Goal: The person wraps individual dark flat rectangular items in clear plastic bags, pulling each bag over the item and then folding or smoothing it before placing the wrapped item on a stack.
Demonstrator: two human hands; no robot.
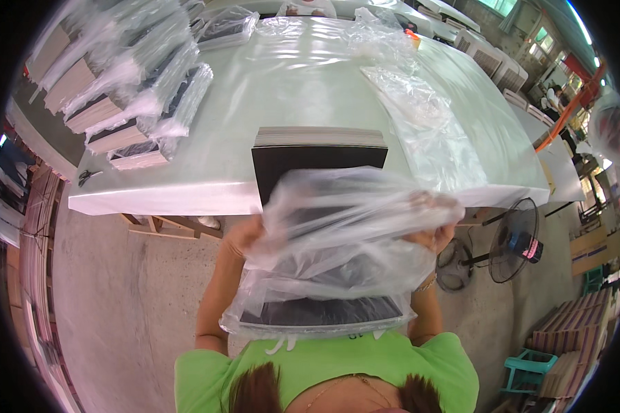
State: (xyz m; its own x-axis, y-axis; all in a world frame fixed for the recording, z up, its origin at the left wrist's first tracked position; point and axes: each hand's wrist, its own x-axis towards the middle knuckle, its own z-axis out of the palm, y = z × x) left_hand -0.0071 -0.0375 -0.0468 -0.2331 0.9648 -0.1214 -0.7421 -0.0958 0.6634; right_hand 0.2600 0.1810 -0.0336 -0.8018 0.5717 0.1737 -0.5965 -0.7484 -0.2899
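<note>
- Left hand (244, 235): before the table's near edge, forearm raised, at the left side of the crumpled clear plastic bag; fingers hidden, grip cannot be told.
- Right hand (439, 230): before the table's near edge, fingers bent and clamped on the bag's right side; blurred.
- Crumpled clear plastic bag (351, 217): between the hands, black surface showing through.
- Black-faced rectangular block with pale layered edge (317, 155): at the table's near edge, lower part behind the bag.
- Pale green, smooth-covered table (289, 82): plastic-wrapped layered stacks (127, 103) at left, dark scissors (88, 177) at near-left corner, loose clear plastic sheeting (430, 131) at right.
- Grey concrete floor (131, 289): below the table.
- Black round fan (517, 241): right of the table.
- Turquoise plastic stool (530, 365): beyond the table's near-right corner, nearer the wearer.
</note>
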